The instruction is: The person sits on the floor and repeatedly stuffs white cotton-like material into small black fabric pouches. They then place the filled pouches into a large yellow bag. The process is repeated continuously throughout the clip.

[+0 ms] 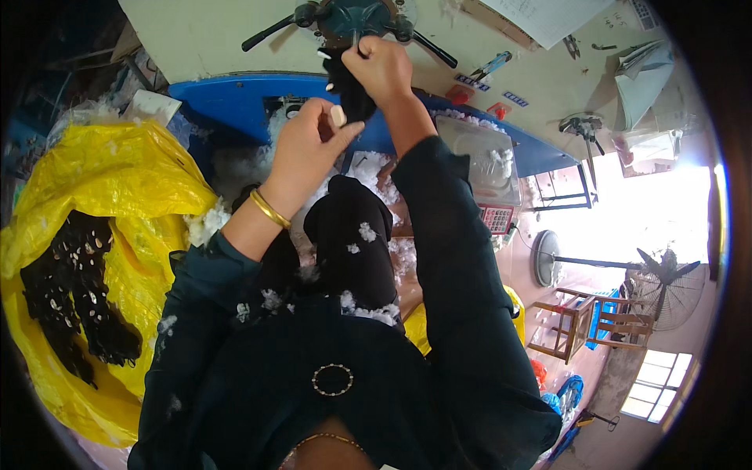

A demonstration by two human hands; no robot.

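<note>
A small black cloth piece with pale patches [354,95], which looks like a soft-toy skin, hangs below a dark machine head [352,17] at the table's edge. My right hand [382,72] is closed round its upper end, right by a thin metal tube of the machine. Lower down, my left hand [304,149] has thumb and fingers bent at the cloth's bottom end, beside a cream-coloured patch [338,116]. Part of the cloth is hidden behind my fingers. A black-handled lever [270,33] sticks out at the machine's left, and another lever [435,51] at its right.
On the left, an open yellow sack [149,168] holds several black cloth pieces [94,290]. White fluff [368,168] lies under the blue table edge [211,90] and on my lap. A clear plastic box [474,160], papers [540,16] and pliers [492,64] are at the right.
</note>
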